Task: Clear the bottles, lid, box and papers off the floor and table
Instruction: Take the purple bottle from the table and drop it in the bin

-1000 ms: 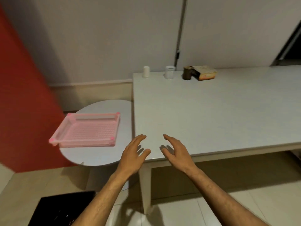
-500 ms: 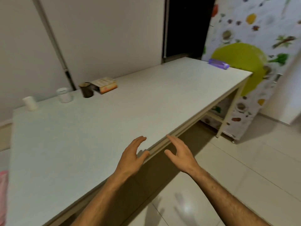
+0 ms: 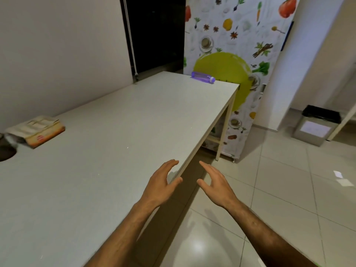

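A purple bottle (image 3: 203,77) lies on its side at the far right end of the long white table (image 3: 115,132). An orange and cream box (image 3: 36,130) lies at the table's left, beside a dark cup (image 3: 4,149) cut off by the frame edge. My left hand (image 3: 161,185) hovers over the table's front edge, fingers spread and holding nothing. My right hand (image 3: 214,183) hangs beside it over the floor, fingers straight, also holding nothing. Both hands are far from the bottle and the box.
A fridge (image 3: 231,64) covered in vegetable pictures stands beyond the table's far end. A grey bin (image 3: 316,126) with a black liner sits on the tiled floor at the right. A small white scrap (image 3: 339,174) lies on the floor tiles.
My view has swung to the right along the table: the pink tray and white cups have left the frame, and the purple bottle, fridge and bin have come in. Both hands stay held out, holding nothing.
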The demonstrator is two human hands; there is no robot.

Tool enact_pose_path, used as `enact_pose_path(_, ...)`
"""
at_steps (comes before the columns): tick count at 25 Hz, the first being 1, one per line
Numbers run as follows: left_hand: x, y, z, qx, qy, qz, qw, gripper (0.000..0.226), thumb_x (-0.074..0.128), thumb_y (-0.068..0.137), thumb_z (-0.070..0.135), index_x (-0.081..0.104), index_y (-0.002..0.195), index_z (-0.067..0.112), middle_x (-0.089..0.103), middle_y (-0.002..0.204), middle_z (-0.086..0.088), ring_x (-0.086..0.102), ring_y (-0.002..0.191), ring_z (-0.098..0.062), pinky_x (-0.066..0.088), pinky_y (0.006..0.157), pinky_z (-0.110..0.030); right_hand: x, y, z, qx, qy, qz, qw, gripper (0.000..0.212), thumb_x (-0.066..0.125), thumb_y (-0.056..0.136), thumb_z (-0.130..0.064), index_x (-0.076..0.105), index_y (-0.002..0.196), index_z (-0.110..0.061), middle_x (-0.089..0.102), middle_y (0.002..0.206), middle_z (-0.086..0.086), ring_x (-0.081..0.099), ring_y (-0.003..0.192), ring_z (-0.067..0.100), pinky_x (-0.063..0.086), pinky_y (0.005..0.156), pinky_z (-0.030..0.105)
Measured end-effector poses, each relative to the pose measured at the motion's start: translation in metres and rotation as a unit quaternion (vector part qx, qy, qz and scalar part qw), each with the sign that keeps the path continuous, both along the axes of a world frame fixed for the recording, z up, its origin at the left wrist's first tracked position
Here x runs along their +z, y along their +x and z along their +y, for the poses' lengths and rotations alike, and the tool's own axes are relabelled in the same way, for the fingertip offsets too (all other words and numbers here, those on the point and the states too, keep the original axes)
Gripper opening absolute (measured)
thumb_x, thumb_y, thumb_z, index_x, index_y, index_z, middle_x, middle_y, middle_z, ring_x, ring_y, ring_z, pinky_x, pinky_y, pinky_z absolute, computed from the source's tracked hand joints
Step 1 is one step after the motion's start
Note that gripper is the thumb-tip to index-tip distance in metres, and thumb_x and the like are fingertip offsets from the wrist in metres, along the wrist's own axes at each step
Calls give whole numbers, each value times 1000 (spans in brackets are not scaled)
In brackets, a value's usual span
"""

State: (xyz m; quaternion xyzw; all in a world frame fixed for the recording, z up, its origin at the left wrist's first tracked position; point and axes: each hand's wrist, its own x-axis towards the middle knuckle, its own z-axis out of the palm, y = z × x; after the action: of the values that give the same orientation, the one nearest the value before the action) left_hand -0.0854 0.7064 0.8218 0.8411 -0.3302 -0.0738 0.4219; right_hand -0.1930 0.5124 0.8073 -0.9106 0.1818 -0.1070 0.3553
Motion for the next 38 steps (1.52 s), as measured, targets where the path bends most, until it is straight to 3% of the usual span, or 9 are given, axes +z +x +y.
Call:
enact_pose_path(8,6,99,-76,-54,14,6,998,58,60,93,50,41,146,40,37,156,16,37,141,-8,30,108,-25,-4,78,-59,-72,6,4,997,64,55,96,-43,25,153,-41,28,162,-11,26,149,11,28,118,40)
enact_pose_path(13,-5,147,-146,-46,12,10,999,56,62,94,43,43,146,37,40,155,13,41,141,-11,38,114,-35,-9,127,-125,-76,7,0,997,63,58,97,-37,29,153,-38,34,159,-11,30,146,11,29,116,36)
enact_pose_path(15,-12,166,-178,-42,12,36,998,55,63,94,40,43,145,39,38,156,15,41,141,-11,39,108,-26,-14,150,-156,-74,4,-2,997,64,59,96,-35,30,153,-36,36,158,-10,32,145,11,29,115,34)
enact_pose_path(19,-16,212,-246,-31,4,57,998,54,65,94,37,44,144,40,37,155,17,40,140,-8,26,92,-1,-18,200,-228,-64,3,-5,998,64,58,97,-33,28,153,-38,36,158,-10,32,145,11,28,115,32)
enact_pose_path(21,-10,237,-282,-21,1,55,998,55,65,94,36,44,144,40,38,155,17,40,140,-8,30,96,-6,-13,223,-263,-48,8,-4,999,63,58,97,-31,30,153,-35,36,158,-9,32,144,11,27,115,30)
enact_pose_path(27,-4,288,-390,4,5,41,999,58,64,95,39,39,147,41,34,158,14,37,143,-12,34,102,-19,-7,278,-368,-5,7,-2,1000,62,53,95,-42,28,152,-40,36,157,-13,35,143,9,39,115,47)
enact_pose_path(30,-11,302,-431,-5,20,47,999,61,62,95,41,35,150,42,26,161,15,28,147,-10,29,107,-21,-7,299,-411,4,9,5,1000,64,51,94,-46,24,152,-44,31,160,-14,29,146,9,36,117,48)
enact_pose_path(33,-20,334,-467,4,46,43,998,64,61,95,44,31,151,41,21,163,14,16,151,-9,25,117,-32,-8,328,-454,5,9,-2,1000,66,54,96,-42,22,154,-41,26,162,-13,23,149,9,30,120,44)
enact_pose_path(38,-33,404,-536,11,63,25,998,69,60,94,48,27,153,41,13,165,15,8,153,-9,18,121,-39,-19,387,-522,22,-1,5,1000,67,51,98,-45,17,156,-38,16,165,-13,11,153,8,22,123,43)
